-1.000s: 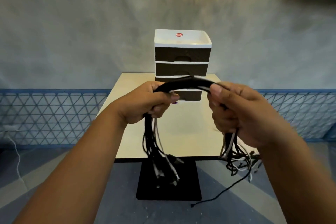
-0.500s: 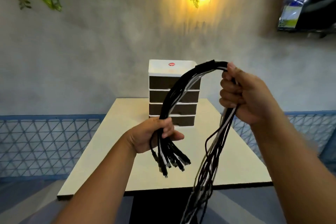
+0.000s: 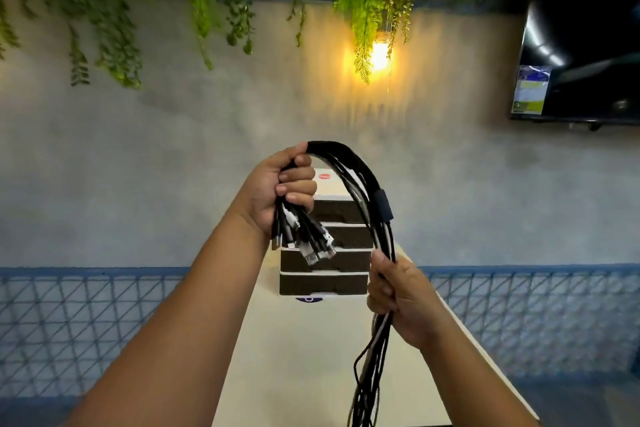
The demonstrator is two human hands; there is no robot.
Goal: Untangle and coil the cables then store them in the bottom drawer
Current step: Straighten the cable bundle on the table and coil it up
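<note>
Both fists clamp the cable bundle (image 3: 363, 180) at frame centre: left hand (image 3: 280, 194) pins the plug ends high, right hand (image 3: 398, 295) grips lower, forming a coil loop. Drawer unit (image 3: 325, 274) behind, closed.

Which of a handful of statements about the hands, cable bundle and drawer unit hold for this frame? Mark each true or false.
1. The left hand grips the cable bundle near its connector ends. True.
2. The right hand is empty. False: it grips the bundle lower down, with the rest hanging below it.
3. The bundle lies coiled on the table. False: it arches in the air between the hands.
4. The drawer unit stands on the table behind the hands. True.
5. The bottom drawer is pulled out. False: it looks closed.
</note>
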